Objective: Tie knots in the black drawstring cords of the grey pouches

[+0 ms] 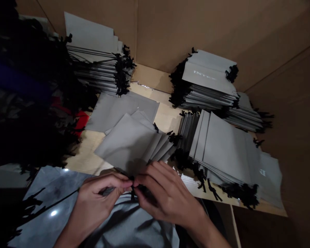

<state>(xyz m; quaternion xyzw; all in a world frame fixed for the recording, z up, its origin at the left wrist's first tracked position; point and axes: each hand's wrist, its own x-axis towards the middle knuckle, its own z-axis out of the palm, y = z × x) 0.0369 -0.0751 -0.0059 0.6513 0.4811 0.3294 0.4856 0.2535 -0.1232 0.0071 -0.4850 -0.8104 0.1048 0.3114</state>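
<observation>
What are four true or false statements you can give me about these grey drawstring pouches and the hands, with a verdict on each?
The left hand and right hand meet at a black drawstring. True.
Both hands wear gloves. False: both are bare.
The top pouch of the stack at upper right bears pale lettering. True.
The fanned grey pouches stand upright. False: they lie overlapping on a light wooden board.
</observation>
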